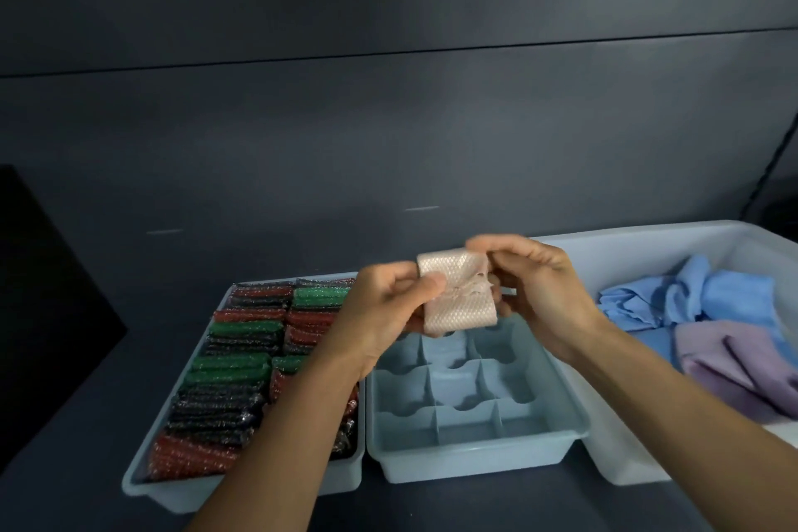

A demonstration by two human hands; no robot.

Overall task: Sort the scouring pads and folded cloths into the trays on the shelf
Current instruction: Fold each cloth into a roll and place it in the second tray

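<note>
I hold a pale pink textured cloth [453,294], folded small, in both hands above the far end of the divided blue tray [475,458]. My left hand [388,311] pinches its left edge and my right hand [535,285] grips its top right corner. The tray's compartments look empty. To the left, a pale tray [181,497] is packed with rows of red, green and black glittery scouring pads [233,376]; my left forearm crosses over its right side.
A large white bin [626,475] at the right holds loose blue cloths [699,298] and lilac cloths [742,363]. All trays stand on a dark shelf surface [86,423] with a dark back wall behind. A black object [39,294] sits at the far left.
</note>
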